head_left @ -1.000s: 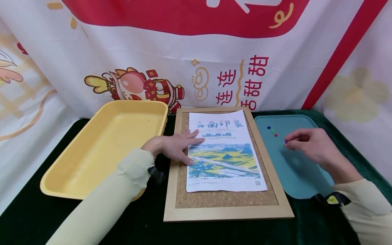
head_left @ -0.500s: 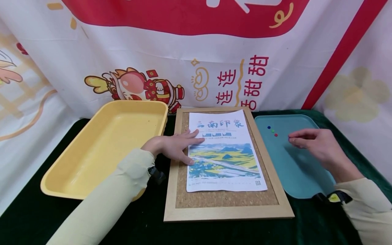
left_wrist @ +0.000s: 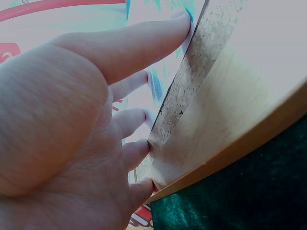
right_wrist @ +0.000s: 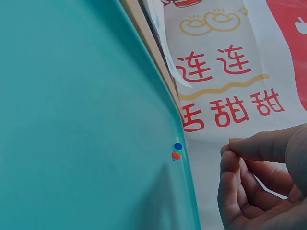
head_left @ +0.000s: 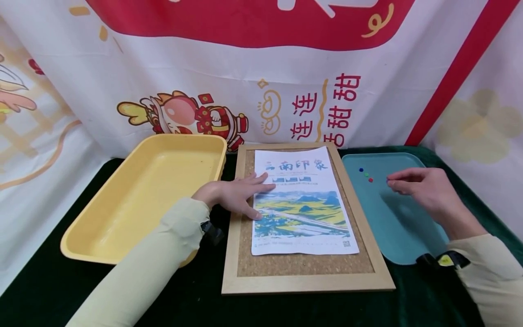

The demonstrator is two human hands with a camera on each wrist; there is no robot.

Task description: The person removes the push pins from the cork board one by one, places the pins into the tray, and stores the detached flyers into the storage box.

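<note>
In the head view my left hand [head_left: 234, 195] lies with spread fingers on the left side of a printed poster sheet [head_left: 302, 215]. The sheet rests on a wood-framed corkboard [head_left: 306, 268]. The left wrist view shows the extended thumb [left_wrist: 144, 45] on the paper and other fingertips near the frame's edge. Over the teal tray [head_left: 380, 215], my right hand [head_left: 426, 193] pinches a tiny bluish thumbtack [head_left: 387, 180] between thumb and index finger, mostly hidden by the fingertips. On the tray lie a blue thumbtack [head_left: 361, 170], a green one [head_left: 366, 175] and a red one [head_left: 370, 180].
A deep yellow tray [head_left: 143, 200] stands left of the corkboard, under my left forearm. Dark green cloth [head_left: 327, 311] covers the table. A white printed curtain [head_left: 229, 68] hangs close behind everything.
My right hand has drawn slightly up and to the right above the teal tray, still pinching the thumbtack. The left hand stays on the poster sheet. The head view has shifted a little.
</note>
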